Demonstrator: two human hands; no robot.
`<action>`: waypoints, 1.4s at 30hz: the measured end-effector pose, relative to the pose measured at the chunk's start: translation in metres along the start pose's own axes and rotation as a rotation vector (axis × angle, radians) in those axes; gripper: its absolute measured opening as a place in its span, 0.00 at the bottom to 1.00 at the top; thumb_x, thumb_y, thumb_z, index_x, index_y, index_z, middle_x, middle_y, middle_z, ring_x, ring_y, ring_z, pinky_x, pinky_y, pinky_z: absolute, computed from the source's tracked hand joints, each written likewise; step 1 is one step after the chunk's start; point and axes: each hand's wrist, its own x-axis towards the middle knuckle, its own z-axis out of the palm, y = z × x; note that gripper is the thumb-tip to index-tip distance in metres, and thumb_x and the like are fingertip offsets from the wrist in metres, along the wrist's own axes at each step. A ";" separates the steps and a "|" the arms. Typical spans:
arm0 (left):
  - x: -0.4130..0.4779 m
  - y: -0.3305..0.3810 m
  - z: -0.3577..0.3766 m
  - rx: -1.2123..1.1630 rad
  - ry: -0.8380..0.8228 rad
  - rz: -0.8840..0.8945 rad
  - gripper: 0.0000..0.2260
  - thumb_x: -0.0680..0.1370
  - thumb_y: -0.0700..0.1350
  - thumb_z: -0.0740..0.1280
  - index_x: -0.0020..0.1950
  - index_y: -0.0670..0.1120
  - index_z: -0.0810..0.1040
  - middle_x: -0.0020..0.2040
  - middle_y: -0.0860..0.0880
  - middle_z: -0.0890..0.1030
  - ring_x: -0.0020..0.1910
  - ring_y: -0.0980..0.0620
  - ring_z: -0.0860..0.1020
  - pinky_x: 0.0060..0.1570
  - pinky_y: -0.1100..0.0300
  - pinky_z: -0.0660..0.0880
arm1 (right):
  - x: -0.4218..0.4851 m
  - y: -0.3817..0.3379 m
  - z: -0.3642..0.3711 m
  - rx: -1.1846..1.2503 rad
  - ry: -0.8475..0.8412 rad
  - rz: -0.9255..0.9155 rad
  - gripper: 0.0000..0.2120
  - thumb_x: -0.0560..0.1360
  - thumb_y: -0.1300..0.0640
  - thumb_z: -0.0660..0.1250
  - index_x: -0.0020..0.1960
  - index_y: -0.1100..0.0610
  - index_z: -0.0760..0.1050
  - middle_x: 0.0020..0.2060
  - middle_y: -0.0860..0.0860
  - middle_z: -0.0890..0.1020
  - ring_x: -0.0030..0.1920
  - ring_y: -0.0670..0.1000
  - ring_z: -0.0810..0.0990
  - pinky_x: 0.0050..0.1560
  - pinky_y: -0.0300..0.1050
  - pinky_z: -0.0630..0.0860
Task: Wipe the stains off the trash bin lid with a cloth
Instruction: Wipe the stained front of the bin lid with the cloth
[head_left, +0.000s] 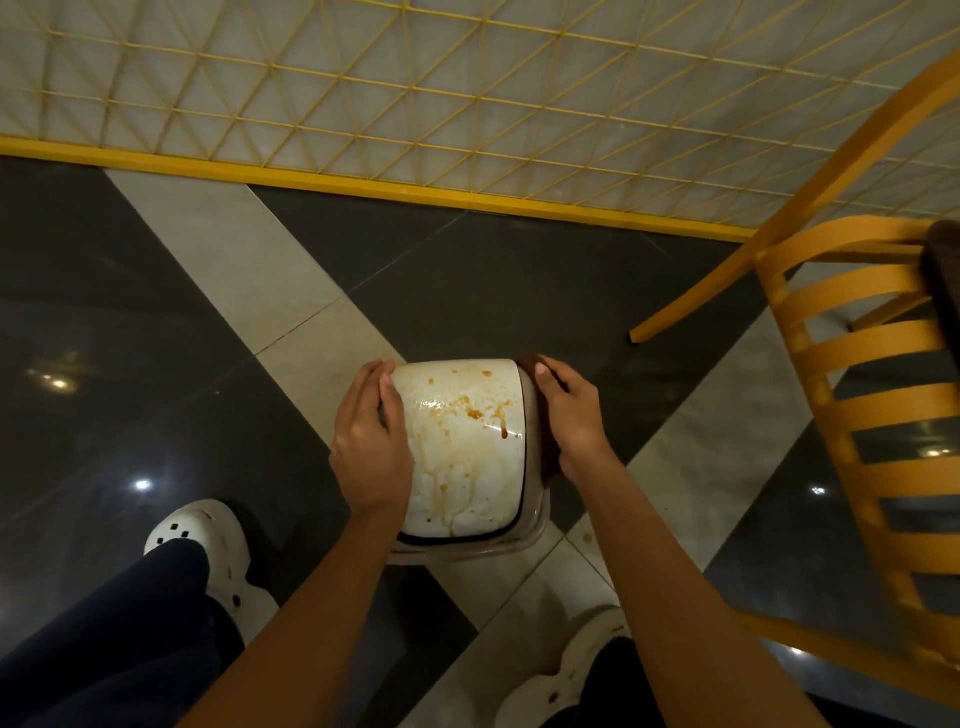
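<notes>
- Standing on the dark-and-pale tiled floor (156, 322), the small trash bin (524, 540) sits between the person's feet, with a yellow chair (852, 364) near on the right and a yellow mesh panel (415, 104) beyond.
- Its white lid (462, 457) faces up, streaked with orange-brown stains (475, 413) and pale runs toward the near edge.
- On the lid's left edge the left hand (371, 441) rests with fingers curled loosely over it, bracing.
- At the right edge the right hand (574, 415) presses a dark brown cloth (545, 457), fingers closed on it.
- Risk, as I judge it: the lid looks hinged, so a hard wipe could tip it inward, or smear wet stains instead of lifting them.
</notes>
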 end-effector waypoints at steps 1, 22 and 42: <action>0.000 0.000 0.000 -0.001 0.002 -0.003 0.22 0.78 0.56 0.50 0.61 0.48 0.77 0.61 0.50 0.77 0.60 0.51 0.75 0.56 0.57 0.72 | -0.002 0.001 0.001 -0.005 0.009 -0.016 0.12 0.79 0.55 0.60 0.61 0.52 0.76 0.57 0.49 0.79 0.58 0.50 0.76 0.63 0.52 0.73; 0.001 0.000 -0.001 -0.013 -0.023 -0.019 0.23 0.78 0.57 0.50 0.61 0.49 0.77 0.62 0.50 0.77 0.61 0.51 0.75 0.58 0.54 0.73 | -0.050 0.024 0.006 -0.090 0.198 -0.302 0.14 0.80 0.54 0.58 0.64 0.51 0.74 0.56 0.45 0.77 0.57 0.42 0.73 0.59 0.38 0.69; 0.000 -0.002 -0.001 -0.022 -0.015 -0.007 0.22 0.78 0.57 0.50 0.61 0.49 0.76 0.61 0.51 0.77 0.60 0.52 0.75 0.58 0.53 0.74 | 0.007 -0.003 -0.005 -0.147 -0.075 -0.094 0.14 0.80 0.58 0.58 0.63 0.55 0.75 0.60 0.51 0.78 0.61 0.50 0.74 0.65 0.50 0.71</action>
